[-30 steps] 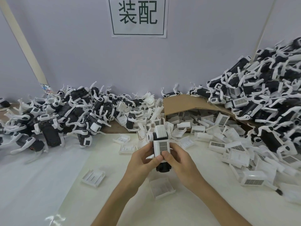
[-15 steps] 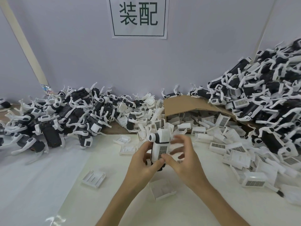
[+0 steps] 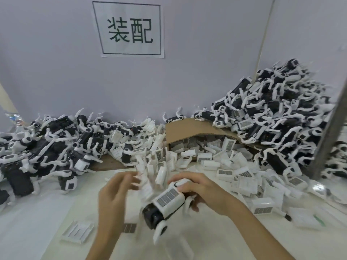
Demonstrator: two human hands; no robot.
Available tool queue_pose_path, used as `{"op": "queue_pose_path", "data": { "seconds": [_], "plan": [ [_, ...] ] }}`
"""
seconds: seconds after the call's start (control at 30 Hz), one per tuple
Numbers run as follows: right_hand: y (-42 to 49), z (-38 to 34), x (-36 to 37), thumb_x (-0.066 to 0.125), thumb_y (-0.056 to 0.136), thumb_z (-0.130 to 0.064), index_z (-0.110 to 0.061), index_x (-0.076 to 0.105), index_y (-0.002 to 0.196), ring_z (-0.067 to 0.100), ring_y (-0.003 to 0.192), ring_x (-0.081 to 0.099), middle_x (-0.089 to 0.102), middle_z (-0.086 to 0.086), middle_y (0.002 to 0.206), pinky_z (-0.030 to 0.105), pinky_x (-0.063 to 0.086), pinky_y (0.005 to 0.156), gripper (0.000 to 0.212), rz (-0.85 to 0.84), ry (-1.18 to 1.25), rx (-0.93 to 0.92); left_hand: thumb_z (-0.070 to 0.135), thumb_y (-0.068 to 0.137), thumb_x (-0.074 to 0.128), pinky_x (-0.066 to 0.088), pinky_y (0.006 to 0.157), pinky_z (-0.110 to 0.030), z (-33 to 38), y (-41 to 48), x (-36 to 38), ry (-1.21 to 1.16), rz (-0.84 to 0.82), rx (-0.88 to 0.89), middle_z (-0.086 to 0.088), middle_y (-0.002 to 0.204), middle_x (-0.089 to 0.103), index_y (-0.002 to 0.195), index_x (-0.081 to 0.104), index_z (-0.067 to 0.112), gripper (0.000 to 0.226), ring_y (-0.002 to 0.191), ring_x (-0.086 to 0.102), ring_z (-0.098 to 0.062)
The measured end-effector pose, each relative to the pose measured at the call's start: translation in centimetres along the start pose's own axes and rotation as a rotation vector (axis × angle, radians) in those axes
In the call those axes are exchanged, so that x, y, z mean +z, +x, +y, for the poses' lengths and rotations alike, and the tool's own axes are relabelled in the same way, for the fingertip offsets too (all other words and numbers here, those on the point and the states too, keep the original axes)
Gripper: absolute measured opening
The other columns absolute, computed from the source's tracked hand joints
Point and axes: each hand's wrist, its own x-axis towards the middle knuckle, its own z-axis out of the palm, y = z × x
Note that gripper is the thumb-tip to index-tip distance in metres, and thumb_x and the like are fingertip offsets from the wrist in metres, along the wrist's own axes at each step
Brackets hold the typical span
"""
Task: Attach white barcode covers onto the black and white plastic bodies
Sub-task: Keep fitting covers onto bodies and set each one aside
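My right hand (image 3: 203, 191) grips a black and white plastic body (image 3: 153, 215) over the table, tilted with its black end toward me. A white barcode cover (image 3: 168, 197) sits on the body's upper face, barcode showing. My left hand (image 3: 112, 199) hovers just left of the body, blurred, with fingers relaxed and holding nothing. Several loose white barcode covers (image 3: 234, 171) lie heaped behind and to the right of my hands.
Piles of black and white bodies fill the far left (image 3: 47, 147) and rise high at the far right (image 3: 281, 113). A brown cardboard sheet (image 3: 187, 128) arches over some covers. One upturned cover (image 3: 78, 231) lies near my left forearm. A paper sign (image 3: 129, 29) hangs on the wall.
Both hands held the body upright with the cover on it. My left hand has let go and moved left, and my right hand has tipped the body over toward me.
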Motion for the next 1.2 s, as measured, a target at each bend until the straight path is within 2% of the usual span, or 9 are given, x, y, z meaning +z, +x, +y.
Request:
{"op": "queue_pose_path", "data": {
  "seconds": [0.17, 0.23, 0.33, 0.43, 0.53, 0.67, 0.83, 1.0, 1.2],
  "plan": [
    [1.9, -7.5, -6.0, 0.061, 0.089, -0.022, 0.002, 0.064, 0.116, 0.012, 0.060, 0.067, 0.066, 0.004, 0.077, 0.023, 0.055, 0.052, 0.036, 0.303, 0.117, -0.167, 0.009, 0.102, 0.049, 0.052, 0.055, -0.016, -1.0, 0.9, -1.3, -0.135, 0.222, -0.136, -0.015, 0.077, 0.069, 0.083, 0.069, 0.010, 0.027, 0.061, 0.064, -0.018],
    [2.8, -12.4, -11.5, 0.060, 0.096, -0.027, 0.000, 0.050, 0.136, 0.007, 0.079, 0.072, 0.070, -0.001, 0.089, 0.019, 0.057, 0.066, 0.049, 0.575, 0.328, -0.372, 0.011, 0.103, 0.046, 0.050, 0.052, -0.012, -0.9, 1.0, -1.3, -0.186, 0.229, -0.183, -0.021, 0.081, 0.067, 0.083, 0.068, 0.007, 0.030, 0.052, 0.062, -0.012],
    [4.3, -17.3, -18.0, 0.053, 0.100, -0.047, -0.009, 0.019, 0.156, 0.033, 0.115, 0.063, 0.053, 0.020, 0.130, 0.046, 0.055, 0.092, 0.076, 0.667, 0.833, -0.434, 0.014, 0.105, 0.043, 0.051, 0.056, -0.012, -1.0, 0.8, -0.8, -0.164, 0.183, -0.215, -0.020, 0.086, 0.069, 0.087, 0.068, 0.005, 0.032, 0.059, 0.064, -0.022],
    [5.4, -15.7, -17.7, 0.049, 0.104, -0.037, -0.015, 0.028, 0.155, 0.030, 0.113, 0.061, 0.046, 0.013, 0.147, 0.045, 0.051, 0.095, 0.059, 0.836, 0.373, -0.218, 0.015, 0.105, 0.044, 0.049, 0.069, -0.028, -0.9, 1.0, -0.3, -0.054, 0.148, -0.232, -0.016, 0.096, 0.072, 0.094, 0.069, 0.007, 0.029, 0.075, 0.065, -0.030],
    [4.9, -8.7, -11.7, 0.054, 0.099, -0.016, -0.019, 0.048, 0.142, 0.022, 0.097, 0.067, 0.062, -0.003, 0.109, 0.043, 0.055, 0.090, 0.044, 0.915, -0.012, -0.160, 0.014, 0.103, 0.049, 0.042, 0.080, -0.041, -1.1, 0.9, -0.3, 0.045, 0.127, -0.255, -0.008, 0.103, 0.072, 0.096, 0.068, 0.017, 0.021, 0.085, 0.068, -0.025],
    [2.2, 1.7, -1.4, 0.063, 0.095, -0.017, -0.029, 0.055, 0.129, 0.007, 0.109, 0.058, 0.060, -0.004, 0.131, 0.012, 0.045, 0.082, 0.037, 0.645, -0.255, -0.030, 0.011, 0.101, 0.052, 0.044, 0.093, -0.048, -1.5, 0.4, -0.3, 0.131, 0.109, -0.305, -0.005, 0.115, 0.069, 0.108, 0.066, 0.018, 0.017, 0.097, 0.067, -0.028],
    [2.0, 5.5, 4.9, 0.059, 0.094, -0.045, -0.034, 0.033, 0.151, 0.007, 0.139, 0.033, 0.035, -0.016, 0.154, 0.026, 0.023, 0.112, 0.063, 0.256, -0.712, -0.025, 0.016, 0.101, 0.055, 0.042, 0.100, -0.045, -1.8, 0.3, -0.1, 0.226, 0.059, -0.389, -0.007, 0.128, 0.062, 0.124, 0.060, 0.018, 0.024, 0.113, 0.061, -0.031],
    [2.0, 6.1, 4.9, 0.058, 0.091, -0.027, -0.036, 0.042, 0.145, 0.012, 0.132, 0.041, 0.038, -0.013, 0.146, 0.029, 0.032, 0.110, 0.057, 0.230, -0.783, -0.087, 0.018, 0.100, 0.056, 0.039, 0.094, -0.037, -1.8, 0.3, -0.3, 0.278, 0.042, -0.383, -0.002, 0.138, 0.056, 0.133, 0.055, 0.019, 0.033, 0.112, 0.054, -0.019],
    [1.7, 5.9, 2.6, 0.067, 0.083, -0.048, -0.034, 0.058, 0.125, 0.013, 0.116, 0.044, 0.048, -0.013, 0.115, 0.029, 0.039, 0.095, 0.045, 0.391, -0.948, 0.126, 0.032, 0.099, 0.054, 0.031, 0.107, -0.048, -2.2, 0.2, -0.5, 0.641, 0.076, -0.433, -0.003, 0.143, 0.052, 0.137, 0.052, 0.025, 0.039, 0.127, 0.051, -0.028]
  ]
}}
